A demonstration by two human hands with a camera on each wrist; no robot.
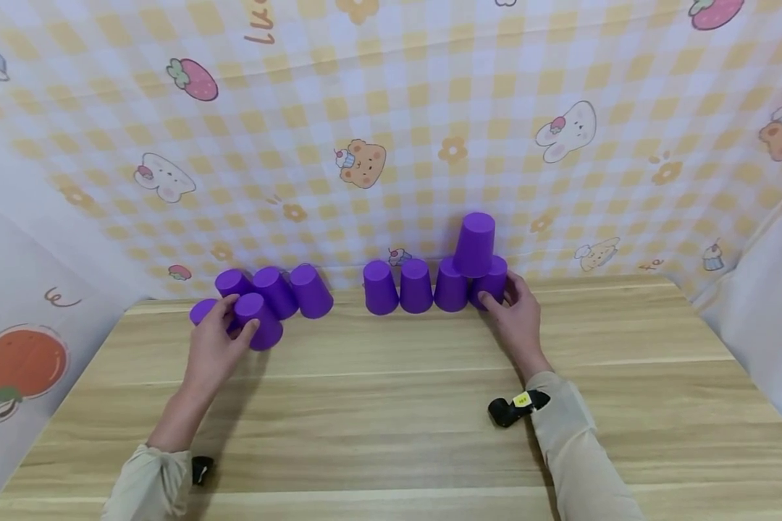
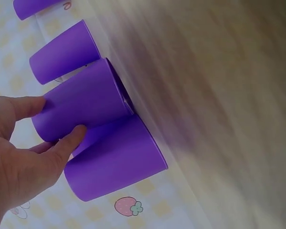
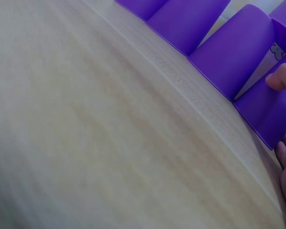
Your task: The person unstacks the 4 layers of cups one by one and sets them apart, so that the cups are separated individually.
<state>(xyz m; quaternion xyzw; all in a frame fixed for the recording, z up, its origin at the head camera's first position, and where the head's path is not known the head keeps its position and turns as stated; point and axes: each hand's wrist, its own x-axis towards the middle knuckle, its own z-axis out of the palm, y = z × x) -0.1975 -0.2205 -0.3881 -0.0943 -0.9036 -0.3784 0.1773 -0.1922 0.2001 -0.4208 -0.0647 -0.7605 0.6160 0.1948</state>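
Note:
On the left, my left hand (image 1: 215, 347) pinches an upside-down purple cup (image 1: 261, 325) between thumb and fingers. Another purple cup (image 1: 202, 311) shows partly behind that hand. Three more inverted cups (image 1: 311, 291) stand just behind, against the wall side. In the left wrist view, the pinched cup (image 2: 86, 102) overlaps a neighbouring cup (image 2: 117, 160). To the right, my right hand (image 1: 520, 318) grips the end cup (image 1: 485, 293) of a row, thumb on its front. An inverted cup (image 1: 476, 246) rests across the tops of this end cup and its neighbour (image 1: 451, 289).
Two further inverted cups (image 1: 380, 289) continue the right-hand row toward the middle. A gap separates this row from the left cluster. The wooden table (image 1: 378, 420) ends at a patterned cloth wall (image 1: 391, 94). A black strapped device (image 1: 518, 407) sits at the right wrist.

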